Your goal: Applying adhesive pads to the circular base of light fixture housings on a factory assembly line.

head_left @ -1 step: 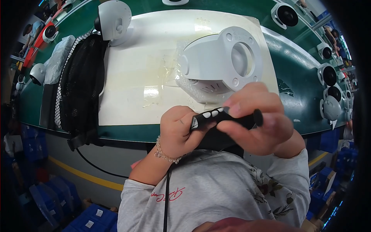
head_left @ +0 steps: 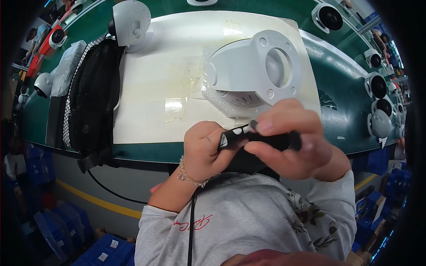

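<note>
My left hand [head_left: 205, 148] is closed round one end of a black strip with white oval spots [head_left: 228, 138], held above the table's front edge. Over the strip's other end, my right hand [head_left: 295, 139] pinches a small dark pad [head_left: 253, 125] between thumb and fingertips. A round black end [head_left: 294, 140] shows among the right fingers; whether it belongs to the strip I cannot tell. Just beyond my hands a white security camera [head_left: 237, 66] lies on its side on bubble wrap [head_left: 230, 106]. Its ring-shaped base, with several round recesses, faces up and right.
White board [head_left: 155, 80] covers the middle of the green table [head_left: 328, 80]. To the left lies a black mesh bag [head_left: 95, 97] beside a clear plastic wrap [head_left: 70, 66]. Another white camera [head_left: 133, 22] stands at the back left; several more line the right side. Blue bins [head_left: 108, 248] stand below.
My right hand has shifted slightly left, and the dark pad now sits over the strip's right-hand white spots. My left hand and the camera have stayed put.
</note>
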Tool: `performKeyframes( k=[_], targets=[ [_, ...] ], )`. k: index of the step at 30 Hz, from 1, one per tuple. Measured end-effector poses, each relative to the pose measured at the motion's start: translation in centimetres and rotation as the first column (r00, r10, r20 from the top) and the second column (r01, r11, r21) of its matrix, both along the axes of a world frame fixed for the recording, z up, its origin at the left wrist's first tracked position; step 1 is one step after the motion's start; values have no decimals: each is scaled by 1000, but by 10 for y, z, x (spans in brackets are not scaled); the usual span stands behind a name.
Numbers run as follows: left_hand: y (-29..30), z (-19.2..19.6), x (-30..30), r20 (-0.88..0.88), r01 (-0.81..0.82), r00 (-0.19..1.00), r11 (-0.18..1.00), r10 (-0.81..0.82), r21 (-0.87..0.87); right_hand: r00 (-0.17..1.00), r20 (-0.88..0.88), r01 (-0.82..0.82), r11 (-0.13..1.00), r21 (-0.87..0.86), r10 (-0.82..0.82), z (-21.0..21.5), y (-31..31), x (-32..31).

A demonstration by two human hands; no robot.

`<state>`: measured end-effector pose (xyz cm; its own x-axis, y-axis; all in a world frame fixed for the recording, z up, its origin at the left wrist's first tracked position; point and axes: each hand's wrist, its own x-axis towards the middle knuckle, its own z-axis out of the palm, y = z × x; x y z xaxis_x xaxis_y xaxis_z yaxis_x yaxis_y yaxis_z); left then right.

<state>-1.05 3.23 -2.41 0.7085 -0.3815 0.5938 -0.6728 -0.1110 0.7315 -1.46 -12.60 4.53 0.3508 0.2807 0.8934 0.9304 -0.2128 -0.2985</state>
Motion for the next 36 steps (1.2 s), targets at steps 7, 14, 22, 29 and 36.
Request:
performKeyframes(
  k=[7,14,22,29,36],
  targets=[
    [2,6,-5,-299,30,954,999,-22,22,995,-63,-84,977,-198,73,-7,3,-6],
    [4,5,0,-221,52,975,994,-30,93,684,-607,-547,835,-61,404,10,-13,-4],
    [-8,-3,3,185,-65,980,995,77,-72,882,-464,119,991,62,-77,26,-73,47],
    [-15,-3,6,77,-44,996,999,45,-17,725,-688,26,996,83,39,29,-80,56],
    [-15,0,6,61,-56,997,998,54,32,763,-636,103,993,-54,-113,34,-81,49]
  ],
)
